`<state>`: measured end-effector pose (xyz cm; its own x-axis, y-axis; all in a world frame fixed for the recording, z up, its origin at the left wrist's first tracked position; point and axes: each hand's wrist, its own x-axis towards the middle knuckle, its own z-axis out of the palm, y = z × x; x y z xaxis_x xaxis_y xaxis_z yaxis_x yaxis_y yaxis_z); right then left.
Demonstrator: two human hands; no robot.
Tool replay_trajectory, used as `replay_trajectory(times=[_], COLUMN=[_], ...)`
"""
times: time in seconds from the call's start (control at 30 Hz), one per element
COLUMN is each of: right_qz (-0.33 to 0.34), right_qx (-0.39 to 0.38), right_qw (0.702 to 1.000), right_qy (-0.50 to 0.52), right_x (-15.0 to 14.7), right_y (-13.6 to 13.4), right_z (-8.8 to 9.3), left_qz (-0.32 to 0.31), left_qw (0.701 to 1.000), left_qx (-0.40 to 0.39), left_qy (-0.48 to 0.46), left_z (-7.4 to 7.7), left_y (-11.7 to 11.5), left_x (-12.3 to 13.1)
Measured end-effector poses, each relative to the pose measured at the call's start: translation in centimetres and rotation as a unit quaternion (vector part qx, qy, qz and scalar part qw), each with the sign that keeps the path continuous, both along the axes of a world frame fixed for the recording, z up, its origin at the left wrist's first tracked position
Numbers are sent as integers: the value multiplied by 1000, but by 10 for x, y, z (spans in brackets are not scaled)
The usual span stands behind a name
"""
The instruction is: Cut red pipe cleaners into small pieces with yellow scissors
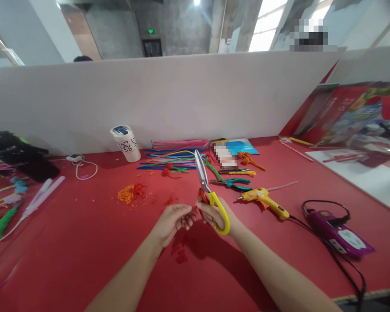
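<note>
I work over a broad, matt red worktop (84,264), my hands at the middle of its near side; I take that spot as the clock's centre. My right hand (216,214) has its grip wrapped around the metal scissors with looped yellow handles (206,186), blades pointing to 12 o'clock. My left hand (177,219) has its grip pinched on a tiny, soft red scrap (195,208), held between the two hands; whether my right fingertips clasp its other end is too small to tell. To handle this well, I judge that I should steady the scrap by its very end, hold the blades angled away from my left fingers, and use light pressure, since something so small could slip or crush.

Now my count, biggest first. One spread of slim, multicoloured stems (178,149) lies near 12 o'clock, too tangled to number. One purple plastic box with a black cord (341,234) sits at 3. One yellow plastic glue gun (266,201) lies between 2 and 3. One white, cylindrical cup with black markings (126,145) stands between 10 and 11. One pair of green-handled metal pliers (234,183) lies between 1 and 2. One loose heap of orange and red snippets (130,193) is near 10, and several red clippings (181,255) lie between 6 and 7, too blurred to count.
</note>
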<state>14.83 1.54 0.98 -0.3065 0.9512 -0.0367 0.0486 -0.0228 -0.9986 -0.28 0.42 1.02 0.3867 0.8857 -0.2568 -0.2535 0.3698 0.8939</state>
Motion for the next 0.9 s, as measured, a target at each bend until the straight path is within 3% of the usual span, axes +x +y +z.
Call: replay_trajectory(times=[0.13, 0.5, 0.9], right_qz=[13, -2, 4], right_qx=[3, -24, -1], right_qw=[1000, 999, 996], right_qy=[-9, -42, -87], right_x=[-1, 1, 1], right_y=[-3, -2, -3], right_z=[0, -2, 1], left_qz=[5, 9, 6], left_qw=[1000, 999, 1000], left_qx=[-18, 5, -20], left_qy=[-25, 43, 3], left_z=[-1, -6, -4], left_y=[-2, -1, -1], left_x=[3, 3, 2])
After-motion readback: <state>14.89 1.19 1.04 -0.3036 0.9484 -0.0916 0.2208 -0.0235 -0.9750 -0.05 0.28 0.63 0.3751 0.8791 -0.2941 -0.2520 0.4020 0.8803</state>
